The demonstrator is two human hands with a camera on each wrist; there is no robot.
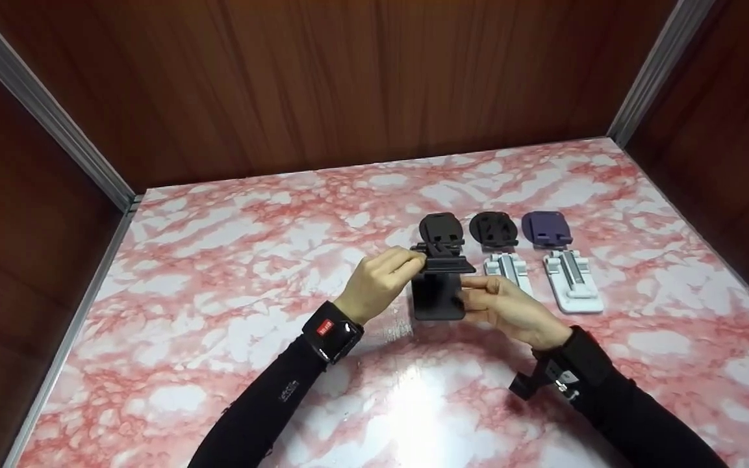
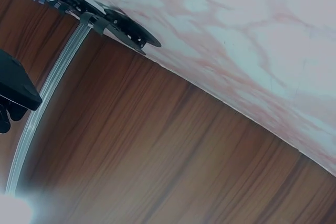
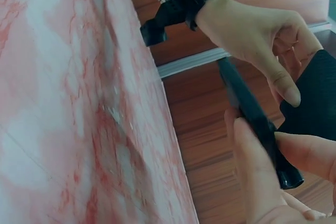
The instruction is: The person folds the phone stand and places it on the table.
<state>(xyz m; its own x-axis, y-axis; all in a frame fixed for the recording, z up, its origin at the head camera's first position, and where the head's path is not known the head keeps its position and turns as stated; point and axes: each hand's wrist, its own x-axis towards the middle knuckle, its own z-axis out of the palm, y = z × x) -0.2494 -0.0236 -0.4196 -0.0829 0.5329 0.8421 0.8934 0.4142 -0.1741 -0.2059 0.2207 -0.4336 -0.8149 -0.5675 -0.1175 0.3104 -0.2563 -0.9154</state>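
Note:
A black folding phone stand (image 1: 439, 298) is held up between both hands, partly unfolded. My left hand (image 1: 382, 281) pinches its hinged upper plate (image 1: 447, 264) at the left end. On the other side, my right hand (image 1: 510, 311) grips the edge of the flat lower plate, thumb and fingers on opposite faces. The right wrist view shows the left hand (image 3: 252, 32) with its thumb on one dark plate (image 3: 312, 100), and the right hand (image 3: 262, 182) pinching the other plate (image 3: 249, 111) edge-on. In the left wrist view only a dark corner of the stand (image 2: 18, 85) appears; neither hand shows there.
Beyond the hands lie a dark grey folded stand (image 1: 440, 227), a black one (image 1: 494, 229) and a purple one (image 1: 546, 227). Two white stands, one (image 1: 509, 268) partly behind the right hand and another (image 1: 575, 286), lie nearer. Wooden panels (image 1: 348, 84) wall in the marbled table (image 1: 218, 273).

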